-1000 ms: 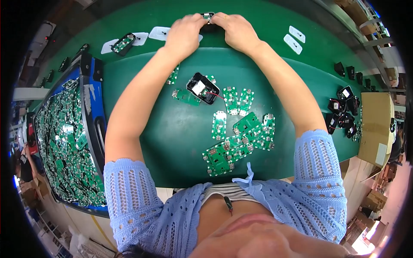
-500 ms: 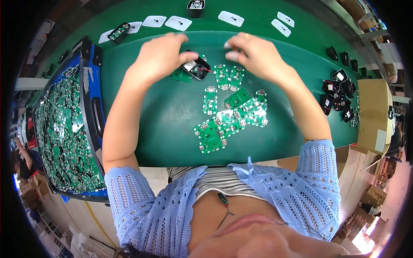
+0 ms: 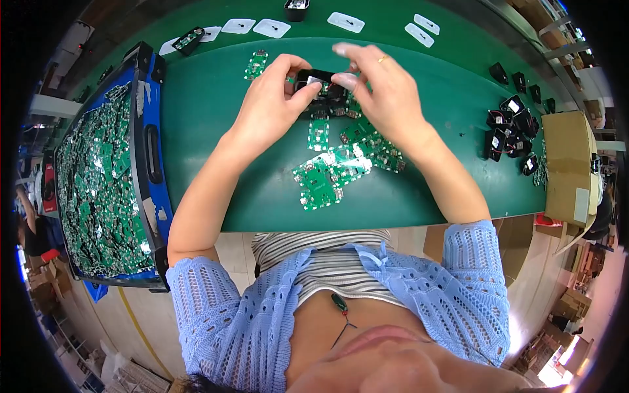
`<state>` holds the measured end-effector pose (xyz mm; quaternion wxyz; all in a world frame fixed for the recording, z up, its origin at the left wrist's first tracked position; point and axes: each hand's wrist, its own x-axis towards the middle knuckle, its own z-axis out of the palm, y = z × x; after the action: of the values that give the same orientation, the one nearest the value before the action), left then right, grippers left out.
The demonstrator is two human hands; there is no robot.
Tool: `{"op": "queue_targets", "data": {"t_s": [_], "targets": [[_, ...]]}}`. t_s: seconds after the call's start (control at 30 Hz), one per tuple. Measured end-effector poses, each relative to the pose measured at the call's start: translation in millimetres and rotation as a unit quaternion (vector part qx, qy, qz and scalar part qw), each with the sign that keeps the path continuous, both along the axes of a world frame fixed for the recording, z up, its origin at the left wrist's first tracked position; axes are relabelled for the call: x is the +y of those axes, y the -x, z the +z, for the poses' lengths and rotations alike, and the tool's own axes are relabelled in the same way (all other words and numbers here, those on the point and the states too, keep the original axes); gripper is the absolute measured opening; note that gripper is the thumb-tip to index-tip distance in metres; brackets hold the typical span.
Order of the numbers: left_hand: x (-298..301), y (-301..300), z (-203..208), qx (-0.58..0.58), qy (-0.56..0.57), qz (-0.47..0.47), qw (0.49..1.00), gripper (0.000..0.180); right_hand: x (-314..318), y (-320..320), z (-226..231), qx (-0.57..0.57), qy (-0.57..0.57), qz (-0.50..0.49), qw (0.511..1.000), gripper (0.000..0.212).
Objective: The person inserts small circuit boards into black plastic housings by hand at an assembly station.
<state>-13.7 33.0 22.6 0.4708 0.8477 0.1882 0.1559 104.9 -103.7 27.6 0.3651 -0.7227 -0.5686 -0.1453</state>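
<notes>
My left hand (image 3: pixel 270 98) and my right hand (image 3: pixel 380 88) meet over the green table (image 3: pixel 216 131), both gripping a small black housing (image 3: pixel 319 82) with a light patch on top. The left thumb and fingers clamp its left side. The right fingertips press on its right side, where a small green circuit board shows. Just below the hands lies a loose pile of several green circuit boards (image 3: pixel 341 164). A single green board (image 3: pixel 255 63) lies left of the left hand.
A blue bin (image 3: pixel 147 150) heaped with green circuit boards (image 3: pixel 92 177) stands at the left. Several black housings (image 3: pixel 511 131) sit at the right beside a cardboard box (image 3: pixel 570 164). White pads (image 3: pixel 272 27) and a black housing (image 3: pixel 296 8) lie along the far strip.
Both hands came back from the far strip toward the middle of the table, where they have picked up the black housing and hold it together.
</notes>
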Motion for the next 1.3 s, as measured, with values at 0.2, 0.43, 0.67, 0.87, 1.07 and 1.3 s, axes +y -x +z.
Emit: {"op": "queue_targets", "data": {"t_s": [0.2, 0.43, 0.67, 0.87, 1.07, 1.3], "targets": [[-0.2, 1.8, -4.4, -0.102, -0.082, 0.056, 0.990, 0.027, 2.6, 1.1, 1.0, 0.047, -0.044, 0.069, 0.996, 0.026], [22.0, 5.0, -14.9, -0.129, 0.268, 0.087, 0.951, 0.025, 4.8, -21.9, -21.2, -0.041, 0.135, 0.070, 0.988, 0.035], [11.4, 4.3, -15.3, -0.095, 0.453, 0.049, 0.885, 0.021, 12.7, -33.6, -20.5, -0.004, 0.336, 0.097, 0.937, 0.039], [5.0, 4.8, -19.4, -0.099, 0.455, 0.036, 0.884, 0.020, 1.6, -41.7, -23.3, 0.161, 0.378, 0.009, 0.912, 0.037], [3.3, 3.4, -24.4, -0.091, 0.403, 0.043, 0.910, 0.021, -4.5, -36.2, -23.3, 0.289, 0.305, 0.041, 0.906, 0.031], [4.3, 2.3, -25.1, -0.092, 0.386, 0.049, 0.917, 0.021, -11.3, -32.4, -21.9, -0.025, 0.298, 0.109, 0.948, 0.035]]}}
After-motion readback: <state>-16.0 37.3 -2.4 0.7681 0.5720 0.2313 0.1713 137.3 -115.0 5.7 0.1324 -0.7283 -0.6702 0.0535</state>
